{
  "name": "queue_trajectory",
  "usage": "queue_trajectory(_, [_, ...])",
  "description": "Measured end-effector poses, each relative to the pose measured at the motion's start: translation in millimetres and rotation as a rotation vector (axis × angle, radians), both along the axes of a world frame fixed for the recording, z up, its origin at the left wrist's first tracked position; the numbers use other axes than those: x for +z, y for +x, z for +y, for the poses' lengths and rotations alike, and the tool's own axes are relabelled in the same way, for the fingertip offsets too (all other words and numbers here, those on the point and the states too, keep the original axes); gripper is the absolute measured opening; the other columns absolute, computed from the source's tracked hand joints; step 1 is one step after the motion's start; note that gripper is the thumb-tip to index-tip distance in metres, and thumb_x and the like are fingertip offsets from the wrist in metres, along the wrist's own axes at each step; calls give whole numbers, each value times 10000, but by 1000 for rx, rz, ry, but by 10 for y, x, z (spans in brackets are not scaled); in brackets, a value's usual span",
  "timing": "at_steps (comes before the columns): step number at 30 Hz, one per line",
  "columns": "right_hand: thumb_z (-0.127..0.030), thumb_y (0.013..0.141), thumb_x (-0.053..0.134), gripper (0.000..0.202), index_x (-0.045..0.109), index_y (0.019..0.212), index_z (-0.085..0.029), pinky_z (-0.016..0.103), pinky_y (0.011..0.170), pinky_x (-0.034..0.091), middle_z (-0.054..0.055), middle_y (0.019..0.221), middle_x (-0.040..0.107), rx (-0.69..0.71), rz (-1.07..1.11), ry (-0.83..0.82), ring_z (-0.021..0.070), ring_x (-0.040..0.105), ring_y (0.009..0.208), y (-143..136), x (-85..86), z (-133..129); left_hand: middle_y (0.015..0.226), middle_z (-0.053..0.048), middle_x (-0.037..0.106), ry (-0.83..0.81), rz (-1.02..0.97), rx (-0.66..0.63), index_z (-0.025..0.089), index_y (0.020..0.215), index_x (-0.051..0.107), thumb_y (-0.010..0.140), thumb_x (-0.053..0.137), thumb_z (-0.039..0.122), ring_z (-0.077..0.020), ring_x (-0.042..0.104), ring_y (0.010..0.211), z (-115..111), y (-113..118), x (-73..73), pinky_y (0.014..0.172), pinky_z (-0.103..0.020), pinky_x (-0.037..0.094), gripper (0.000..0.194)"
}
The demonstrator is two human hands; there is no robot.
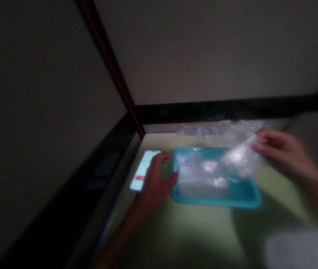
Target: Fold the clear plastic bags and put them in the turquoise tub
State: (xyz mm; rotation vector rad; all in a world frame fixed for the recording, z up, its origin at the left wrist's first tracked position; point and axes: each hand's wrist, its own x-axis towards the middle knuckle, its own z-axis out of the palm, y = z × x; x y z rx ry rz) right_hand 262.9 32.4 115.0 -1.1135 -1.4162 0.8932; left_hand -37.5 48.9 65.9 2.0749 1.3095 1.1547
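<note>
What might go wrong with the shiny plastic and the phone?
The clear plastic might slip, because the right hand seems to pinch it at one side. The left hand partly covers the phone, so it might bump it toward the table's nearby edge. It's dim, so the see-through packaging in the blue tray could be hard to sort out.
</note>
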Motion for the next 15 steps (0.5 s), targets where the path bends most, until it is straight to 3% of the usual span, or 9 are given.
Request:
queue_trajectory(4, [-448,671,752,264,622,634,-221,181,363,348,-27,495,535,1,-30,13,81,446,401,-3,11,-4,1080,-82,588,30,380,-47,175,1048,546,710,601,160,-253,506,1051,161,96,184,943,-406,388,343])
queue_trajectory(8, [-438,677,751,257,625,638,-217,179,376,362,-25,519,535,-2,-36,16,79,456,424,0,16,-10,1091,-101,618,32,647,-43,156,1104,555,743,611,173,-287,498,1054,254,225,257,929,-434,381,366])
queue_trajectory(15, [-451,666,754,272,621,626,-217,184,377,368,-22,524,539,-4,-33,13,83,462,427,3,25,-9,1074,-124,628,16,710,-52,147,1122,547,775,609,215,-312,490,1028,301,329,187,869,-444,373,359])
